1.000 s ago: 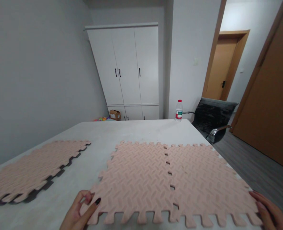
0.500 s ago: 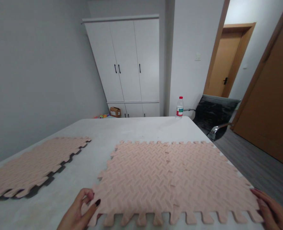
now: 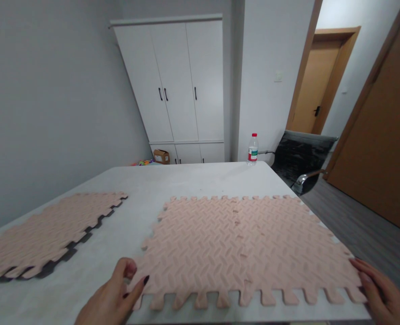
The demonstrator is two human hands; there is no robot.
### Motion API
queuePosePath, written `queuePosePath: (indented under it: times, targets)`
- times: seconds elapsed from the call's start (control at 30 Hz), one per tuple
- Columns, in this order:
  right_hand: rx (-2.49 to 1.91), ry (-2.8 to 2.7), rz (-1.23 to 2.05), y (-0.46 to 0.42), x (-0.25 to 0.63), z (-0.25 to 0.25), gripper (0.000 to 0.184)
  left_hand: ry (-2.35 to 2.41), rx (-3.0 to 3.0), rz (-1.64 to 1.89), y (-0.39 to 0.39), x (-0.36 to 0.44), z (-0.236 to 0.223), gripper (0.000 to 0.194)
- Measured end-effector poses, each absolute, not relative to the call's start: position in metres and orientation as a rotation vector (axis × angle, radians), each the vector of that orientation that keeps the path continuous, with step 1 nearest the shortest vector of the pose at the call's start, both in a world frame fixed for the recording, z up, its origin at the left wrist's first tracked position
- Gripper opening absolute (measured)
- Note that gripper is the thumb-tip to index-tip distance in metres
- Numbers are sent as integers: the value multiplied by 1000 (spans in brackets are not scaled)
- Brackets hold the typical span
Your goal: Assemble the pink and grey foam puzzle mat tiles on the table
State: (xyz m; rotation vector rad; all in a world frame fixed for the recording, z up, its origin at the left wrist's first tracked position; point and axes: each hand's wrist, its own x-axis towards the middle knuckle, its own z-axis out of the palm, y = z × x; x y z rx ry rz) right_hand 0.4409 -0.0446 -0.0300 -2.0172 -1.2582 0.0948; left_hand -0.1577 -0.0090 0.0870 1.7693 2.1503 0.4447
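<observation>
Foam tiles, two pink interlocking pieces joined along a toothed seam, lie flat as one mat (image 3: 250, 243) on the grey table (image 3: 186, 180), filling the near middle and right of it. At about seven o'clock of the mat, the left hand (image 3: 113, 295) pinches the near left corner, thumb on top with its dark nail showing and the curled fingers at the tile's edge, so it is grasping that corner. At about four o'clock, the right hand (image 3: 379, 291) rests its fingers against the near right corner, where the teeth reach the table's edge; most of this hand is cut off by the frame, and whether it grips the foam or merely presses on it cannot be told. The seam between the two tiles runs from twelve to six through the mat's middle, its teeth meshed with only small marks showing. Well apart, at nine o'clock on the table, a stack of tiles (image 3: 47, 234) lies flat, pink on top with a dark grey one peeking out underneath. At the table's far edge, about twelve o'clock, a water bottle (image 3: 253, 149) with a red cap stands upright. Beyond it a white wardrobe (image 3: 176, 85) stands against the wall, with a small cardboard box (image 3: 161, 156) at its foot. A black office chair (image 3: 303, 158) stands at two o'clock beside the table, near an open wooden door (image 3: 379, 131).
</observation>
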Motion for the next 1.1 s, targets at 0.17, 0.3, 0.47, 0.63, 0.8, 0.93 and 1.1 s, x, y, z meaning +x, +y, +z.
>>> queuePosePath:
  times: [0.17, 0.3, 0.47, 0.63, 0.8, 0.93, 1.1]
  targets:
    - [-2002, -1233, 138, -43, 431, -19, 52, 2397, 2075, 88, -8, -142, 111, 31]
    - [-2015, -1209, 143, -44, 427, -16, 52, 2218, 2437, 308, 6, -124, 103, 35]
    - [-1995, -1208, 140, -43, 427, -15, 53, 1593, 3040, 624, 23, -52, 71, 38]
    - [-1981, -1234, 133, -44, 427, -16, 49, 1663, 3118, 751, 20, 33, 50, 46]
    - [-2057, -1301, 133, -47, 444, -28, 48, 1822, 3005, 803, 15, 54, 46, 44]
    - [-2096, -1486, 57, -36, 457, -21, 49, 1829, 2974, 812, 15, 52, 46, 43]
    - [-1967, -1711, -244, 19, 385, 56, 56, 1818, 2959, 875, 13, 51, 44, 44]
